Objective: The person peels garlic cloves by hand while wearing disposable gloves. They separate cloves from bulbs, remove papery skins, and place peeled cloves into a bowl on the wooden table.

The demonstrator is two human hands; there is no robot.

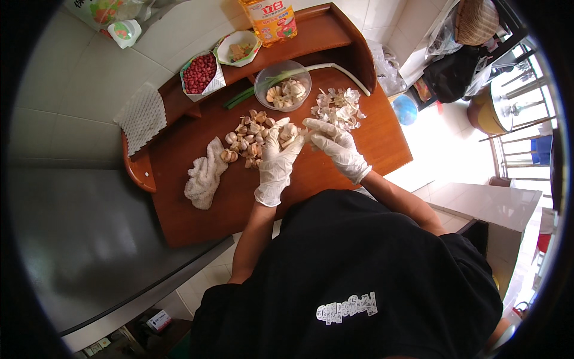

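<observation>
My left hand [277,159], in a thin white glove, holds a pale garlic bulb [289,132] between thumb and fingers above the wooden desk [215,224]. Close to the bulb's right side is my right hand [337,146], gloved the same way, its fingers bent; whether they pinch a bit of skin is unclear. Left of the bulb lies a pile of garlic cloves and bulbs [251,139]. Beyond my hands a clear plastic bowl [306,76] contains several whitish garlic pieces [287,93]. A heap of papery garlic skins [339,107] lies to the right.
A crumpled white towel [205,177] rests left of the garlic. Green-and-white scallion stalks [242,98] run behind the bowl. The raised shelf carries a box of red beans or peanuts [199,74], a paper tray [244,40] with scraps, and an orange detergent package [271,24].
</observation>
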